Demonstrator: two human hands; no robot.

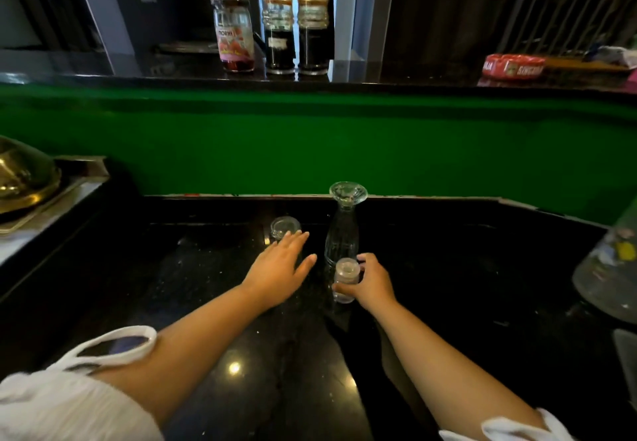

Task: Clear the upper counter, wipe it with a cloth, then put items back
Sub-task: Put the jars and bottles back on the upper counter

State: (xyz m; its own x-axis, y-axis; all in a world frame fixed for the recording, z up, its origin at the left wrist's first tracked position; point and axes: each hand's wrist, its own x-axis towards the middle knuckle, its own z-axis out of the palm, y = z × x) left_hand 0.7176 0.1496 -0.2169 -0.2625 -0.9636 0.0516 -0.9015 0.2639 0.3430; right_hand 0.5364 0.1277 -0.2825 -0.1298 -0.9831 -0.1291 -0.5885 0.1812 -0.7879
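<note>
On the lower black counter (465, 268) my right hand (374, 284) grips a small clear glass jar (345, 280) standing beside a tall clear carafe (343, 230). My left hand (281, 268) reaches out with straight fingers, its tips at a second small glass jar (284, 227), not gripping it. Up on the dark upper counter (396, 79) stand a strawberry jam jar (235, 35) and two glass containers of dark liquid (280, 29), (313, 29), with a red ashtray (513, 66) at its right end.
A green wall face (310, 144) separates the two counters. A brass-coloured lid (24, 178) sits on a tray at the left. A large clear plastic bottle (610, 268) stands at the right edge. Cloth-like items lie at the upper counter's far right (617, 54).
</note>
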